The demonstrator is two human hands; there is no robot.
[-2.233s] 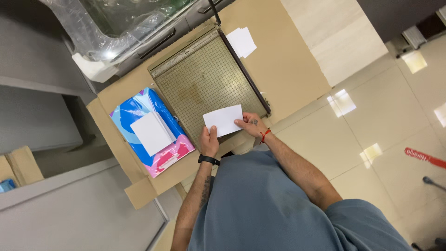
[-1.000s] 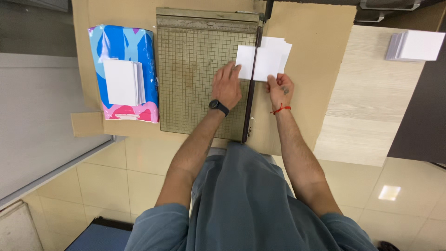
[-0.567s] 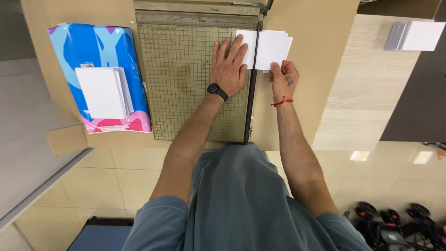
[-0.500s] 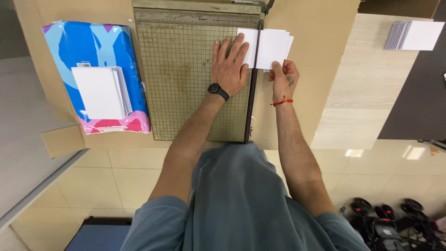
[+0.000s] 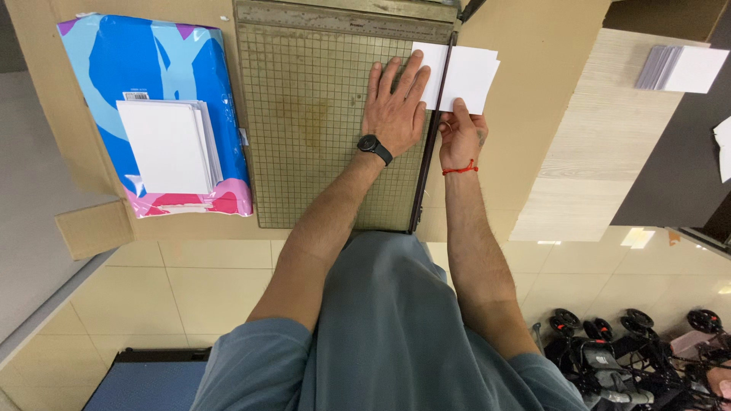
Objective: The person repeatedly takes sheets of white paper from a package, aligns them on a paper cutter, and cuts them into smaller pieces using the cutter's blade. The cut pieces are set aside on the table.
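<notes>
A gridded paper cutter (image 5: 320, 114) lies on a tan cardboard-topped table (image 5: 533, 68). A small stack of white sheets (image 5: 466, 78) straddles the cutter's right edge, under the dark blade arm (image 5: 432, 144). My left hand (image 5: 394, 106), with a black watch on the wrist, lies flat on the cutter bed, its fingertips pressing the left part of the sheets. My right hand (image 5: 458, 137), wearing a red string bracelet, pinches the sheets' near edge just right of the blade arm.
A blue and pink wrapped paper ream (image 5: 164, 84) with loose white sheets (image 5: 167, 144) on top lies left of the cutter. More white cards (image 5: 685, 68) sit on a surface at far right. Black wheeled gear (image 5: 640, 358) stands on the tiled floor at lower right.
The camera has swung until it looks straight down. Both hands carried the white sheets from the cutter's near edge to its right edge under the blade arm; in the last half second they hardly move.
</notes>
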